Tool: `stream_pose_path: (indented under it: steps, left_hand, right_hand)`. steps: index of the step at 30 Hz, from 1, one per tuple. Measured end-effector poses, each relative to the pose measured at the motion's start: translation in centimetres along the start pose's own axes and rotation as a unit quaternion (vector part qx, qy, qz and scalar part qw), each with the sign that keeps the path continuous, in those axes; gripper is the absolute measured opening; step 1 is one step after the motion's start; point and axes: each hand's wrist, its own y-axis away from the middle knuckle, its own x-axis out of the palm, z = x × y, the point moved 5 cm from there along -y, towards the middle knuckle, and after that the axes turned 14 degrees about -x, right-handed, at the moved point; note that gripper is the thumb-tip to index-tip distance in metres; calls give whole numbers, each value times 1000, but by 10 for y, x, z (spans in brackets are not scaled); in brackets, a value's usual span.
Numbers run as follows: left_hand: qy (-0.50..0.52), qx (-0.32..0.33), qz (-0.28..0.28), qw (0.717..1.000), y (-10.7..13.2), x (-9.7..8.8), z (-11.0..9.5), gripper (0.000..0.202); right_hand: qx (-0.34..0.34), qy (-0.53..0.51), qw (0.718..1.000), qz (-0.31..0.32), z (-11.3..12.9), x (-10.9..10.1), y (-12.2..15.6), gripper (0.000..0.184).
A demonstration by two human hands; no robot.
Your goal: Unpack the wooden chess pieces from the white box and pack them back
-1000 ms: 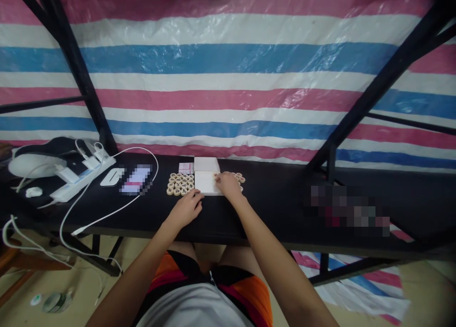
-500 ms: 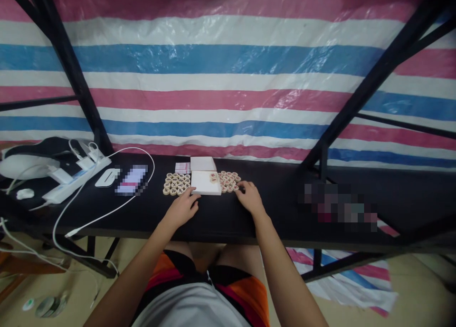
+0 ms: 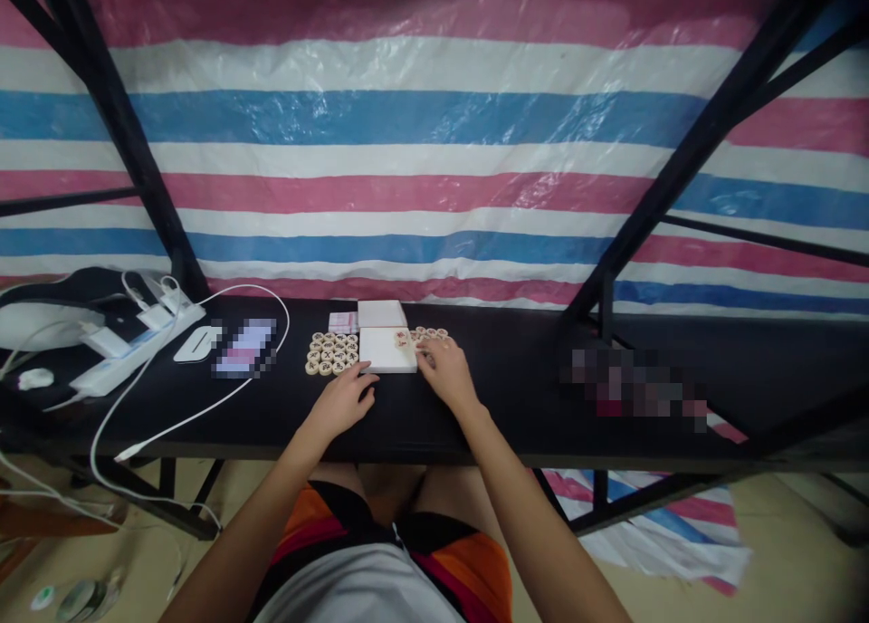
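A shallow white box [image 3: 386, 359] with its lid [image 3: 381, 313] folded back lies on the black desk. A few xiangqi pieces with red characters [image 3: 401, 338] sit at the box's right side, inside it. My left hand [image 3: 339, 400] rests at the front left corner of the box, fingertips touching its edge, fingers apart. My right hand [image 3: 446, 371] is at the box's right edge, fingertips pinched on a xiangqi piece, mostly hidden by the fingers. Behind that hand, more red pieces [image 3: 434, 333] show in part. Left of the box, pieces with dark characters [image 3: 330, 354] stand in rows.
A small pink-and-white stack [image 3: 343, 322] lies behind the dark pieces. Farther left are a blurred phone [image 3: 245, 347], a white cable [image 3: 224, 389], a white case [image 3: 196, 343] and a power strip [image 3: 132, 356]. Black metal posts [image 3: 685, 179] frame the desk; a blurred item [image 3: 631, 383] lies right.
My right hand has moved left from the loose red pieces to the box's right edge, now covering part of those pieces. My left hand stays at the box corner. The view has shifted slightly.
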Motion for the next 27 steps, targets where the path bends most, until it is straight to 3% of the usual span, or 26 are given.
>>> stream_pose_path:
  steps: [2, 6, 13, 18, 22, 27]
  left_hand:
    - [-2, 1, 2, 1000, 0, -1, -1, 29]
    - [-1, 0, 3, 1000, 0, -2, -2, 27]
    - [-4, 0, 2, 1000, 0, -2, -3, 27]
    - [2, 2, 6, 1000, 0, -2, -3, 27]
    - [0, -9, 11, 1000, -1, -3, -3, 27]
    - [-4, -8, 13, 1000, 0, -5, -4, 28]
  right_hand:
    - [-52, -2, 998, 27, 16, 7, -12, 22]
    - [-51, 27, 996, 73, 23, 20, -22, 23]
    - [-46, 76, 995, 48, 25, 17, -13, 35]
    - [-58, 68, 995, 47, 29, 14, -10, 34]
    - [-97, 47, 992, 67, 36, 15, -7, 34]
    - [-96, 45, 991, 79, 40, 15, -6, 35]
